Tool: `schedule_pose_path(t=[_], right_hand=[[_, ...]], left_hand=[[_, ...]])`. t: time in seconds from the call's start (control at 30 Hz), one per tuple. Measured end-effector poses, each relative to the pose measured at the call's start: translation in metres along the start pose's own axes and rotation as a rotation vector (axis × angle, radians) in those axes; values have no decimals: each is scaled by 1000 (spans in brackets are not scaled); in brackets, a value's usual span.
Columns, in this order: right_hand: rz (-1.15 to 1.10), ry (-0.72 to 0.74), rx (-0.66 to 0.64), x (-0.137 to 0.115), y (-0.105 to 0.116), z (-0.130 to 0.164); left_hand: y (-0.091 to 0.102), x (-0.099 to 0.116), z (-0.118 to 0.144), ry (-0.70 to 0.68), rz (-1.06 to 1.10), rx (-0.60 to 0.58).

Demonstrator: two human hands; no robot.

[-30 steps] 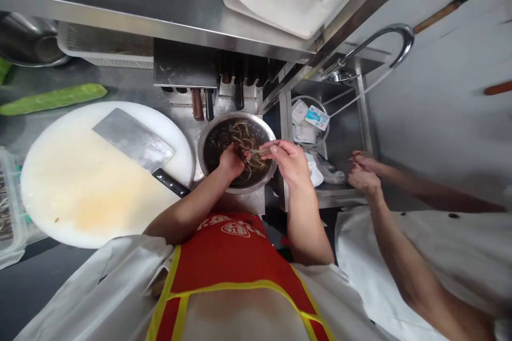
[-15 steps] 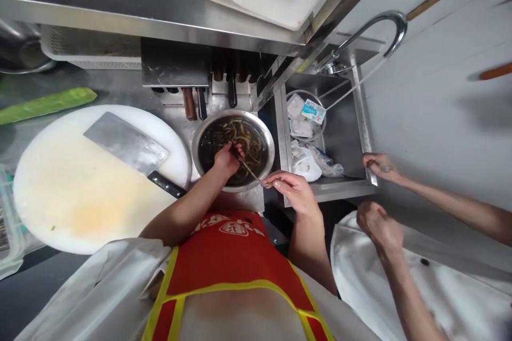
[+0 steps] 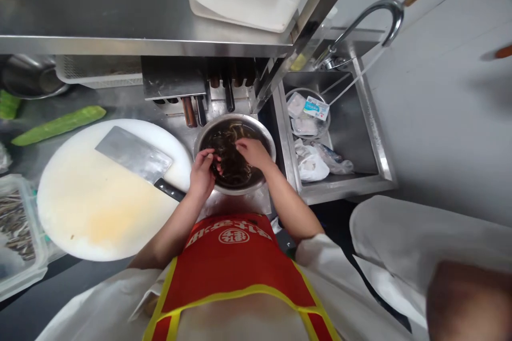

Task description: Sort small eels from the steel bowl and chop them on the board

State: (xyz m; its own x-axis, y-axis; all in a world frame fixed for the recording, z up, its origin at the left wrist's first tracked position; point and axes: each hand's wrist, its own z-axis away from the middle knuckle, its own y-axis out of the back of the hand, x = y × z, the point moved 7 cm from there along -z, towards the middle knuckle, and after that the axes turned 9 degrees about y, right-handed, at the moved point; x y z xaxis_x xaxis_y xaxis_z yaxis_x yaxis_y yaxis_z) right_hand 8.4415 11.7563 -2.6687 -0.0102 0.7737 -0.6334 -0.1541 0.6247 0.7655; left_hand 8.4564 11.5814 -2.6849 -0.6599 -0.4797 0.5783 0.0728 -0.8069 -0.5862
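Note:
A round metal bowl (image 3: 269, 178) holds dark liquid with long, thin brownish strands (image 3: 236, 132) in it; I cannot make out what they are. Over the bowl's left side, my left hand (image 3: 203, 175) has its fingers curled in a closed grip. My right hand (image 3: 253, 152) reaches in over the right side, fingertips pinched together close to the liquid. Whatever either hand holds is too small or hidden to name. Left of the bowl, a cleaver (image 3: 134, 153) lies on a round white cutting board (image 3: 80, 192), its black handle pointing toward my left forearm.
Knives stand in a metal rack (image 3: 174, 82) behind the bowl. To the right, a sink (image 3: 356, 133) holds packages and plastic bags (image 3: 312, 162) under a curved faucet (image 3: 390, 8). A peeled green vegetable (image 3: 60, 125) lies behind the board. A co-worker's blurred arm (image 3: 468, 298) is at lower right.
My right hand has moved from the bowl's front edge into the bowl; my left hand has shifted to its left side. The strand stretched between them no longer shows. The co-worker's hands left the sink's edge.

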Motion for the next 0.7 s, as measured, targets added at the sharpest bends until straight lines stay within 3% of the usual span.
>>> schedule_pose_path(t=[0.07, 0.13, 0.23, 0.3, 0.53, 0.7], right_hand=[[139, 47, -3, -1, -6, -31], [273, 90, -90, -2, -16, -54], [401, 120, -224, -2, -26, -70], [397, 132, -231, -6, -20, -72], [-79, 91, -6, -26, 38, -56], [-412, 57, 62, -42, 59, -33]], left_hand=[[0, -7, 0, 20, -2, 1], [-1, -13, -1, 46, 6, 3], [-2, -18, -3, 93, 31, -5], [-1, -20, -6, 129, 55, -5], [-8, -32, -25, 311, 184, 19], [-30, -50, -41, 510, 334, -25]])
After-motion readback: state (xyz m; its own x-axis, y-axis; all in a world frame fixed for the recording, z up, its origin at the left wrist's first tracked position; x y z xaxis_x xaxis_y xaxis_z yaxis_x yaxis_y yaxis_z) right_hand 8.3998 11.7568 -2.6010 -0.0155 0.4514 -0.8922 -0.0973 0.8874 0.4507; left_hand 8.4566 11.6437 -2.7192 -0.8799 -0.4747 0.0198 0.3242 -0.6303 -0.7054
